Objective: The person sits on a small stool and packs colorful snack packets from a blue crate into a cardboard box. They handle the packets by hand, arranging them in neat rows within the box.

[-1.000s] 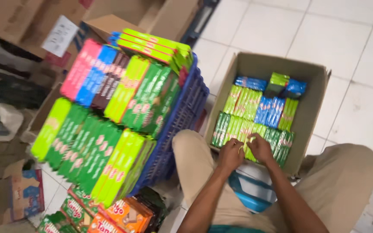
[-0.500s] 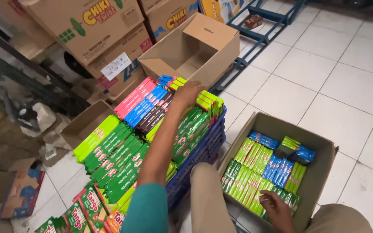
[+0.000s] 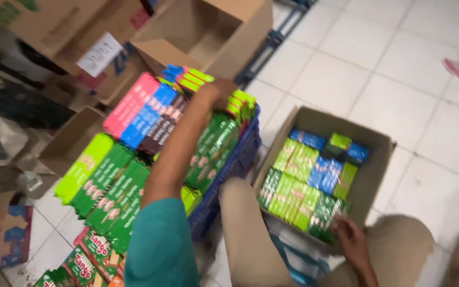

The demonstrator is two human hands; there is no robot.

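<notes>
A white tiled floor [image 3: 399,69] carries brown cardboard cartons and a blue plastic crate [image 3: 235,165] stacked with flat green, pink and blue snack packs [image 3: 128,159]. The left hand [image 3: 216,91], arm stretched forward, curls over the lime-green packs [image 3: 240,103] at the stack's far right corner; whether it grips one I cannot tell. The right hand [image 3: 353,239], low and bent in, rests loosely closed on green packs [image 3: 304,202] at the near edge of an open cardboard box [image 3: 370,175]. These packs look light, stiff-edged and slick, best pinched across their narrow sides.
</notes>
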